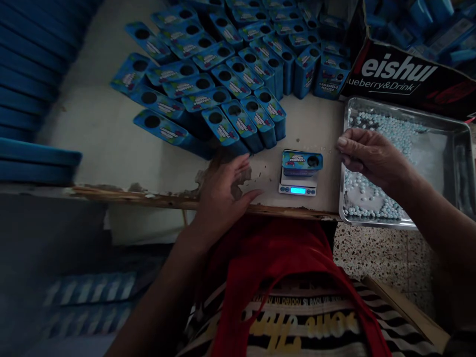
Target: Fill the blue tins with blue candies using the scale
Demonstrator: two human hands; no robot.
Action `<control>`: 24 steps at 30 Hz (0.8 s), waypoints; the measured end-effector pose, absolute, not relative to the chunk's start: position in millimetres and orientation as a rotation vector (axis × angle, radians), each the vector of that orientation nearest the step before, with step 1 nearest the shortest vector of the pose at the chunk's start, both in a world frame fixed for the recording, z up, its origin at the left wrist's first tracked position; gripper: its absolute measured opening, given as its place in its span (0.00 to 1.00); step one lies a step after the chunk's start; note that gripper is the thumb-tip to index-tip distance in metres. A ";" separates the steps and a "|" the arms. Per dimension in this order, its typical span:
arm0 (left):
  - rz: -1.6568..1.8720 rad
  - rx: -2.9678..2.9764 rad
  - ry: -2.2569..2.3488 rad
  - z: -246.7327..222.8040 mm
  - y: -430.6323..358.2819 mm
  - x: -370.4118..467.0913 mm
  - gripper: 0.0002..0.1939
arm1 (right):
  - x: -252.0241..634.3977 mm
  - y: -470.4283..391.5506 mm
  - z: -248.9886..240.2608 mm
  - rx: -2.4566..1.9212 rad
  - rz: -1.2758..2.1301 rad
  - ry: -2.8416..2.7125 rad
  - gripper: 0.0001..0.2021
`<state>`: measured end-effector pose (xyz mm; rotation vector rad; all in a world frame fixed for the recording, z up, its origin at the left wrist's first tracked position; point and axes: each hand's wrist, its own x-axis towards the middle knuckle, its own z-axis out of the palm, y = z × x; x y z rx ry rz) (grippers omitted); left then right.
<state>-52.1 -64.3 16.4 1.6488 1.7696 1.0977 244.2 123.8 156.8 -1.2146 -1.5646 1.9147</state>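
A blue candy box (302,160) with a round hole in its top stands on a small digital scale (297,190) whose display glows blue. To the left of the scale, my left hand (226,191) is near the table edge, fingers apart, holding nothing. My right hand (366,151) is over the left rim of a metal tray (444,111) of small pale candies (401,130). Its thumb and fingers are pinched together; anything between them is too small to make out.
Many upright blue boxes with holes (219,124) crowd the table (100,99) beyond my left hand. A black carton (397,74) holding blue boxes stands behind the tray. Stacked blue pieces (33,64) are at far left. The wooden table edge (167,202) is chipped.
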 end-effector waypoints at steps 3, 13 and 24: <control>1.038 1.699 1.826 19.4 -68.0 -57.9 0.37 | 234.4 122.4 159.6 -1.195 1.935 -1.572 0.20; 1.114 1.797 1.691 42.3 -36.7 -35.9 0.37 | 241.2 118.8 169.6 -1.231 1.907 -1.647 0.11; 1.091 1.857 1.678 40.3 -27.8 -21.4 0.39 | 221.3 118.6 161.9 -1.071 1.260 -2.464 0.03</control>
